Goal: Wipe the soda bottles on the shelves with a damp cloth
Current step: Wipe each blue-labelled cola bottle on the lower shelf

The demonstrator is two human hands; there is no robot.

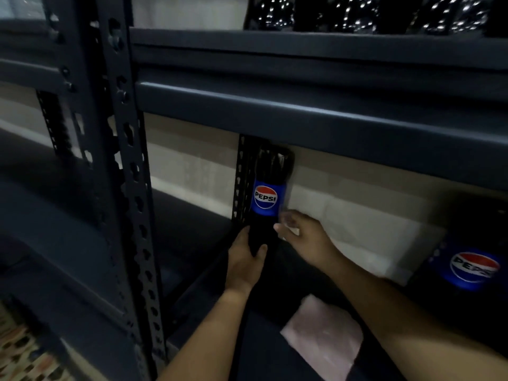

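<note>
In the head view, the left hand is gripping the lower body of an upright Pepsi bottle, thumb on one side and fingers curling round the other, while the bottle is standing at the back of the dark metal shelf, just in front of a perforated rear post. The right hand is reaching in beside the same bottle with fingers loosely spread, its fingertips near or just touching the bottle's right side below the label; it is blurred, so contact is hard to confirm, and it is holding nothing. The pink cloth is lying folded on the shelf near the front edge, under the right forearm and well apart from both hands. A second Pepsi bottle is showing at the far right of the same shelf, and dark wet-looking bottles are crowding the shelf above, too cut off to count. So the count is reading two bottles on this shelf, one cloth and two hands. The likely trouble from here: with only a low one-handed grip, the tall bottle could be tipping against the post or the beam overhead, and the forearm could be dragging the cloth off the shelf edge.
</note>
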